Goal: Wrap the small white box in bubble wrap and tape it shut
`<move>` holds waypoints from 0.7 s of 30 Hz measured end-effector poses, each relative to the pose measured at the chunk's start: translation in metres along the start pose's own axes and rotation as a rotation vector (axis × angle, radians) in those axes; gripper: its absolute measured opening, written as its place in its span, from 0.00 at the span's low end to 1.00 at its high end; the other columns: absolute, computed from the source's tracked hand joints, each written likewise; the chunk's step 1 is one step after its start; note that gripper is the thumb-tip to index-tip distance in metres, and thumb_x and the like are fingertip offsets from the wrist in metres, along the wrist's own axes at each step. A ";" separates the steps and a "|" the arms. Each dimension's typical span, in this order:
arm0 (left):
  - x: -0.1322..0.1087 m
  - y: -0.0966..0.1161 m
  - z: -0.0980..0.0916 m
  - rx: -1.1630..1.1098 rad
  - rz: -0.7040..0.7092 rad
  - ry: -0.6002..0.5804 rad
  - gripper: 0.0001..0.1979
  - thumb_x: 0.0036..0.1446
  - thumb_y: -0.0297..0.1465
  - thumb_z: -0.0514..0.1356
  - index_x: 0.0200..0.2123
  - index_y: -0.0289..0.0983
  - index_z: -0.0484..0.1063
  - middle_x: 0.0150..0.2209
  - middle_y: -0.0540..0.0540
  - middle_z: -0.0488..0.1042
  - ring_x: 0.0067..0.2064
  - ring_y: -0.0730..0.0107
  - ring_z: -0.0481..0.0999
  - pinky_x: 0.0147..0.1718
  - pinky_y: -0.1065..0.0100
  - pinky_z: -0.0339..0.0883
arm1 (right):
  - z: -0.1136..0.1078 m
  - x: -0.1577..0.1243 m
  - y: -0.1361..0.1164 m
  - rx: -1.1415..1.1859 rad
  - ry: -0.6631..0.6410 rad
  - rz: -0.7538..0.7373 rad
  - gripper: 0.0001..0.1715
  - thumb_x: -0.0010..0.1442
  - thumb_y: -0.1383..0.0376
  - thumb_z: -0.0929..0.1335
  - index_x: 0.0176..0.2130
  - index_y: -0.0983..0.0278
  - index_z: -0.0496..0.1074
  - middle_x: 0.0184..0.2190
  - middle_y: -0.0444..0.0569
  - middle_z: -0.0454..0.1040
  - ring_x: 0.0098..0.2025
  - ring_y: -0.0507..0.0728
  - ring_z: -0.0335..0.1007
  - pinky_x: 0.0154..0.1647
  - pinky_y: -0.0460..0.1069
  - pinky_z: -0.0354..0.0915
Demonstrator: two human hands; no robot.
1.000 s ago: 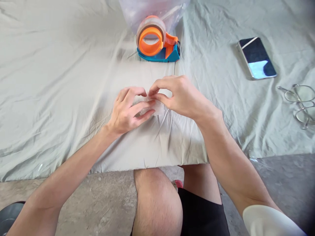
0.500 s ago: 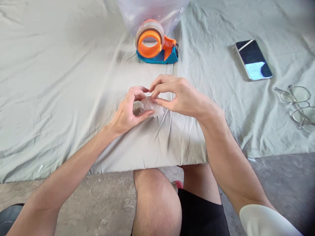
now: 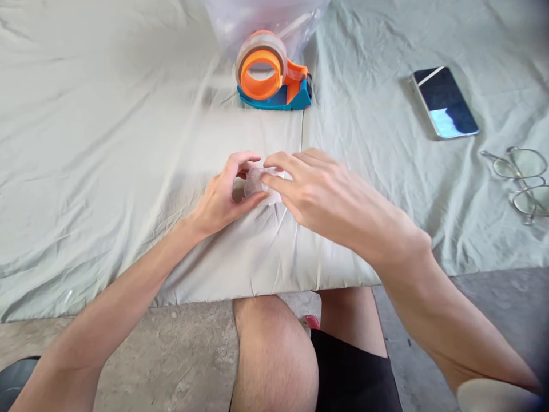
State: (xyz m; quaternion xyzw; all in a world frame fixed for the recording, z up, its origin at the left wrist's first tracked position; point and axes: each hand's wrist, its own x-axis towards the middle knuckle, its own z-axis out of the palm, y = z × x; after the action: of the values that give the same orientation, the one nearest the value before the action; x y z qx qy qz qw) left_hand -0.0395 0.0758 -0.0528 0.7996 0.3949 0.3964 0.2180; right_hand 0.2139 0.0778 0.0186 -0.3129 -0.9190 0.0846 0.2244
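A small, translucent whitish bundle of crinkled plastic film (image 3: 254, 182) lies on the cloth near the table's front edge, between both hands. My left hand (image 3: 227, 191) curves round its left side, the thumb along the front and the fingers behind. From the right, my right hand (image 3: 311, 183) reaches over it, back of the hand upward, with the fingertips pressed on its top and right part. The right fingers partly cover the bundle, so what is inside cannot be made out.
Beyond the hands stands an orange and blue tape dispenser (image 3: 295, 91) with a roll of tape. A large clear plastic bag (image 3: 270, 17) is behind it. At the right lie a phone (image 3: 448, 103) and eyeglasses (image 3: 525, 166). The wrinkled grey-green cloth (image 3: 107, 143) covers the table.
My right hand has turned over from a raised pinch to lie lower across the bundle's right side, its forearm swinging right. My left hand has stayed nearly where it was.
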 end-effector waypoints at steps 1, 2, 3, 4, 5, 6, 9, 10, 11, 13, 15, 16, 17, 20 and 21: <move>0.000 0.000 0.001 -0.001 -0.002 0.000 0.29 0.80 0.55 0.66 0.71 0.49 0.64 0.59 0.43 0.85 0.58 0.58 0.89 0.55 0.58 0.85 | 0.001 -0.007 -0.003 -0.040 -0.001 0.000 0.30 0.78 0.76 0.60 0.63 0.59 0.83 0.63 0.58 0.84 0.56 0.68 0.84 0.65 0.68 0.77; -0.001 0.000 0.001 -0.001 -0.003 0.004 0.28 0.80 0.55 0.67 0.71 0.49 0.65 0.59 0.43 0.85 0.58 0.58 0.89 0.55 0.59 0.85 | 0.002 -0.014 -0.005 -0.066 -0.004 -0.010 0.33 0.78 0.77 0.58 0.68 0.59 0.80 0.66 0.59 0.83 0.58 0.68 0.85 0.66 0.69 0.77; -0.001 0.000 0.002 -0.002 -0.004 0.012 0.28 0.80 0.54 0.67 0.71 0.49 0.66 0.59 0.43 0.85 0.58 0.58 0.89 0.55 0.59 0.85 | 0.004 -0.020 -0.005 -0.081 -0.005 -0.030 0.36 0.78 0.78 0.58 0.72 0.58 0.77 0.68 0.59 0.83 0.61 0.69 0.85 0.68 0.69 0.78; -0.001 0.000 0.002 -0.003 -0.006 0.020 0.29 0.79 0.55 0.68 0.71 0.48 0.66 0.59 0.43 0.85 0.57 0.58 0.89 0.55 0.59 0.85 | 0.005 -0.026 -0.003 -0.088 -0.003 -0.058 0.38 0.78 0.79 0.57 0.75 0.58 0.73 0.70 0.58 0.82 0.65 0.69 0.84 0.69 0.69 0.79; -0.002 0.000 0.002 -0.004 -0.011 0.027 0.30 0.79 0.55 0.69 0.71 0.48 0.67 0.59 0.43 0.85 0.57 0.58 0.90 0.54 0.59 0.85 | 0.007 -0.031 -0.001 -0.094 0.002 -0.089 0.39 0.78 0.80 0.58 0.78 0.58 0.71 0.72 0.58 0.81 0.69 0.69 0.82 0.70 0.69 0.79; -0.002 0.000 0.002 -0.008 -0.017 0.030 0.31 0.78 0.56 0.69 0.71 0.48 0.67 0.58 0.43 0.85 0.56 0.58 0.90 0.54 0.59 0.85 | 0.008 -0.035 0.001 -0.104 0.009 -0.116 0.40 0.78 0.81 0.58 0.79 0.58 0.68 0.73 0.59 0.80 0.73 0.69 0.81 0.71 0.69 0.79; -0.002 0.000 0.002 -0.029 -0.040 0.022 0.33 0.76 0.59 0.69 0.70 0.48 0.67 0.57 0.43 0.85 0.56 0.57 0.90 0.55 0.58 0.85 | 0.014 -0.041 0.003 -0.158 0.037 -0.143 0.41 0.78 0.83 0.58 0.80 0.61 0.66 0.77 0.62 0.77 0.78 0.70 0.75 0.71 0.69 0.79; -0.002 0.001 0.001 -0.037 -0.048 0.020 0.33 0.76 0.60 0.69 0.70 0.48 0.67 0.57 0.43 0.85 0.56 0.57 0.90 0.55 0.58 0.85 | 0.016 -0.041 0.002 -0.172 0.047 -0.139 0.41 0.78 0.83 0.58 0.80 0.62 0.66 0.77 0.62 0.76 0.79 0.71 0.74 0.71 0.70 0.78; -0.002 0.001 0.001 -0.044 -0.052 0.020 0.33 0.76 0.60 0.69 0.69 0.48 0.67 0.57 0.43 0.85 0.56 0.57 0.90 0.56 0.57 0.85 | 0.018 -0.040 0.001 -0.174 0.058 -0.132 0.40 0.78 0.83 0.58 0.79 0.62 0.67 0.77 0.62 0.77 0.80 0.71 0.73 0.72 0.69 0.78; -0.002 0.001 0.001 -0.055 -0.052 0.023 0.33 0.76 0.60 0.69 0.69 0.48 0.67 0.57 0.43 0.85 0.56 0.57 0.90 0.56 0.57 0.85 | 0.024 -0.037 0.000 -0.129 0.084 -0.106 0.38 0.79 0.83 0.58 0.77 0.62 0.69 0.74 0.60 0.80 0.79 0.69 0.75 0.71 0.67 0.78; -0.001 0.001 0.001 -0.056 -0.049 0.022 0.34 0.76 0.61 0.69 0.69 0.48 0.67 0.57 0.43 0.85 0.56 0.57 0.90 0.55 0.57 0.85 | 0.028 -0.035 0.001 -0.051 0.101 -0.076 0.37 0.80 0.82 0.58 0.76 0.59 0.70 0.71 0.57 0.82 0.75 0.66 0.79 0.69 0.64 0.80; -0.001 0.001 0.002 -0.054 -0.047 0.023 0.34 0.76 0.61 0.69 0.69 0.48 0.67 0.56 0.44 0.86 0.56 0.56 0.90 0.55 0.57 0.86 | 0.030 -0.035 0.002 -0.018 0.105 -0.063 0.38 0.79 0.82 0.58 0.76 0.57 0.70 0.70 0.55 0.83 0.73 0.65 0.80 0.67 0.63 0.80; -0.001 0.001 0.002 -0.053 -0.044 0.025 0.34 0.76 0.61 0.69 0.69 0.48 0.67 0.56 0.44 0.86 0.56 0.56 0.90 0.55 0.57 0.86 | 0.032 -0.035 0.004 0.000 0.108 -0.053 0.39 0.79 0.82 0.58 0.76 0.55 0.71 0.70 0.53 0.83 0.73 0.64 0.80 0.67 0.63 0.80; -0.001 0.001 0.003 -0.049 -0.028 0.038 0.33 0.76 0.60 0.69 0.69 0.49 0.67 0.56 0.45 0.86 0.55 0.57 0.90 0.56 0.56 0.86 | 0.031 -0.036 0.007 -0.010 0.132 -0.029 0.43 0.76 0.84 0.59 0.74 0.50 0.74 0.75 0.51 0.79 0.79 0.66 0.73 0.69 0.66 0.78; -0.001 0.001 0.003 -0.043 -0.026 0.038 0.33 0.76 0.61 0.69 0.69 0.49 0.66 0.56 0.45 0.86 0.55 0.57 0.90 0.57 0.56 0.86 | 0.029 -0.035 0.007 -0.013 0.140 -0.017 0.43 0.75 0.85 0.59 0.72 0.50 0.75 0.76 0.51 0.77 0.81 0.66 0.71 0.70 0.66 0.77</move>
State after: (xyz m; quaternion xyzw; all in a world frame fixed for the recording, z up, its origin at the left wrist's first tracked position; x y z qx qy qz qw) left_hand -0.0371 0.0746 -0.0547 0.7819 0.4006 0.4170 0.2329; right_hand 0.2290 0.0609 -0.0215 -0.3117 -0.9042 0.0548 0.2868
